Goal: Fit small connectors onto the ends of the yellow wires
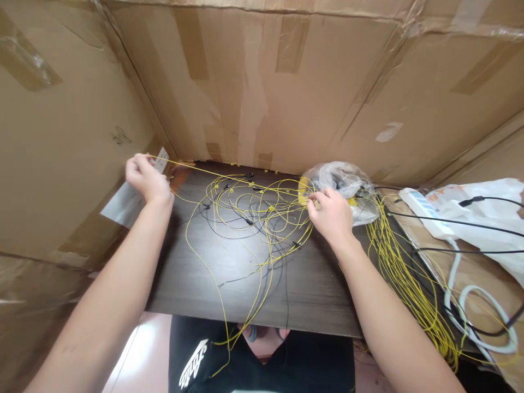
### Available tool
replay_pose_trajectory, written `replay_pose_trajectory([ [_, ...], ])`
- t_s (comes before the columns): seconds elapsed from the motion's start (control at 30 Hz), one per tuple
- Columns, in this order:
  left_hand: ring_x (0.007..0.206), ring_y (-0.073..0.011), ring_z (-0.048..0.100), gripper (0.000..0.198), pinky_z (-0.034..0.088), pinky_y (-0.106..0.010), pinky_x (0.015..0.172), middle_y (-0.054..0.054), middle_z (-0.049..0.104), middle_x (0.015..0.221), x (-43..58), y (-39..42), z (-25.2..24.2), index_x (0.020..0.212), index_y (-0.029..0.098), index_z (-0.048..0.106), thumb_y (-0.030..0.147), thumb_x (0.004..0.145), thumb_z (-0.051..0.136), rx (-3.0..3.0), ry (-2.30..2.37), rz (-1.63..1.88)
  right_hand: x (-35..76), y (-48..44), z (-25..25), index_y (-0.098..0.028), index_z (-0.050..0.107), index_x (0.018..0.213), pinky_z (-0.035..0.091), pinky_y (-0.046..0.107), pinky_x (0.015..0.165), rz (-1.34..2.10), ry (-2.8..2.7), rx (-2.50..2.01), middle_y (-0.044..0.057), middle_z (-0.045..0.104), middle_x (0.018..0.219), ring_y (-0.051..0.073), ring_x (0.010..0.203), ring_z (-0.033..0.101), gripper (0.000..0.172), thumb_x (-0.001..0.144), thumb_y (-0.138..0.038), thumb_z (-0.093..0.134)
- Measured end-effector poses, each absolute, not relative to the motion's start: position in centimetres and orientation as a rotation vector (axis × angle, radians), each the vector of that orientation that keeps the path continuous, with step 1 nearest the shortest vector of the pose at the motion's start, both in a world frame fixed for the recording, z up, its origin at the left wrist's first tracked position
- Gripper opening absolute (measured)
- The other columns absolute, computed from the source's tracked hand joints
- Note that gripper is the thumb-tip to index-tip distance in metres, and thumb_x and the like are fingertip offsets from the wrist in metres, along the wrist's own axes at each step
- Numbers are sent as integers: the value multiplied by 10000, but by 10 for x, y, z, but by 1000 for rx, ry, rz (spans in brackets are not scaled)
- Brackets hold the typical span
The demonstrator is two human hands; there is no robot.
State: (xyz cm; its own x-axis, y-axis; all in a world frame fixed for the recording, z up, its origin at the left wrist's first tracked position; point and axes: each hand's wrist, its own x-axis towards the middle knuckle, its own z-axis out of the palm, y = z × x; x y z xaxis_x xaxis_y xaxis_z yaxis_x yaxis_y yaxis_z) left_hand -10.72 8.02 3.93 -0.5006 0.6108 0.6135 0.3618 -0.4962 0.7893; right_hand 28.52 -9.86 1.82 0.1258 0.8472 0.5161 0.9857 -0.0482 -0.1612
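Observation:
A loose tangle of thin yellow cable (pixel 268 215) with small black connectors lies across the dark tabletop (pixel 188 295). My left hand (pixel 145 174), raised near the left cardboard wall, is closed on one yellow strand. That strand runs taut from it over the tangle toward the right. At the right side of the loops, my right hand (pixel 331 210) pinches the yellow cable between thumb and fingers. Just behind that hand sits a clear plastic bag (pixel 341 177) with dark items inside. Several strands hang over the table's front edge onto the lap.
Cardboard walls (pixel 229 82) enclose the table at the back and sides. A thick bundle of yellow cables (pixel 409 295) drapes down at the right. Beyond it are a white power strip (pixel 426 213), a white plastic bag (pixel 487 213) and black cords. White paper (pixel 123 207) is at the left wall.

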Motion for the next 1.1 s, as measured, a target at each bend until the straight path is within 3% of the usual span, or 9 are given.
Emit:
replay_pose_trajectory([
  [0.1, 494, -38, 260, 286, 209, -203, 404, 45, 381, 722, -105, 75, 51, 782, 186, 357, 148, 1064, 333, 759, 1602, 2183, 294, -99, 18, -180, 776, 942, 393, 333, 689, -323, -1658, -2007, 105, 698, 968, 238, 813, 603, 243, 910, -250, 545],
  [0.23, 554, -42, 372, 254, 268, -166, 439, 17, 498, 780, -84, 58, 62, 745, 178, 351, 67, 971, 312, 723, 1361, 2157, 295, -97, 15, -182, 772, 943, 404, 320, 664, -294, -1596, -1902, 83, 732, 929, 211, 738, 619, 244, 918, -269, 546],
  [0.33, 546, -69, 474, 289, 345, -186, 450, -14, 559, 715, -62, 42, 59, 637, 189, 316, 189, 925, 347, 941, 1184, 2057, 285, -96, 12, -177, 771, 952, 427, 311, 666, -317, -1746, -1704, 80, 727, 893, 188, 698, 617, 251, 950, -269, 538],
  [0.5, 424, -85, 361, 385, 280, -234, 440, 30, 394, 473, -23, 0, 44, 532, 197, 382, 314, 880, 497, 1824, 960, 1714, 258, -100, 9, -181, 775, 1007, 420, 296, 647, -453, -2071, -1432, 71, 700, 854, 173, 681, 590, 277, 1010, -261, 510],
  [0.57, 444, -82, 380, 286, 295, -222, 463, 46, 433, 506, -8, -18, 38, 636, 184, 490, 300, 893, 538, 2079, 925, 1487, 250, -101, 7, -188, 777, 1002, 408, 297, 646, -492, -2154, -1365, 64, 690, 844, 170, 679, 573, 262, 1011, -249, 522],
  [0.63, 423, -82, 379, 139, 314, -216, 480, 85, 438, 499, 4, -33, 31, 943, 171, 638, 285, 890, 579, 2336, 852, 1238, 245, -102, 5, -200, 778, 990, 390, 299, 642, -509, -2218, -1329, 60, 678, 831, 169, 681, 558, 247, 1008, -243, 535],
  [0.73, 450, -101, 474, 336, 338, -226, 504, 70, 553, 548, 17, -43, 18, 1182, 190, 660, 346, 885, 640, 2661, 773, 1001, 240, -103, 3, -200, 774, 983, 368, 302, 636, -521, -2268, -1305, 60, 665, 820, 171, 682, 540, 233, 1005, -237, 545],
  [0.9, 614, -134, 659, 230, 407, -232, 558, -12, 743, 749, 24, -38, 2, 948, 209, 731, 382, 969, 581, 2869, 712, 934, 237, -104, 5, -175, 753, 975, 382, 307, 659, -491, -2260, -1304, 69, 669, 852, 176, 713, 550, 234, 1009, -212, 525],
  [1.1, 525, -88, 553, 224, 409, -223, 543, 9, 658, 649, 14, -37, 20, 806, 173, 647, 234, 981, 521, 2736, 616, 1266, 246, -103, 8, -164, 736, 966, 413, 326, 693, -451, -2173, -1442, 87, 665, 912, 199, 772, 566, 211, 990, -201, 529],
])
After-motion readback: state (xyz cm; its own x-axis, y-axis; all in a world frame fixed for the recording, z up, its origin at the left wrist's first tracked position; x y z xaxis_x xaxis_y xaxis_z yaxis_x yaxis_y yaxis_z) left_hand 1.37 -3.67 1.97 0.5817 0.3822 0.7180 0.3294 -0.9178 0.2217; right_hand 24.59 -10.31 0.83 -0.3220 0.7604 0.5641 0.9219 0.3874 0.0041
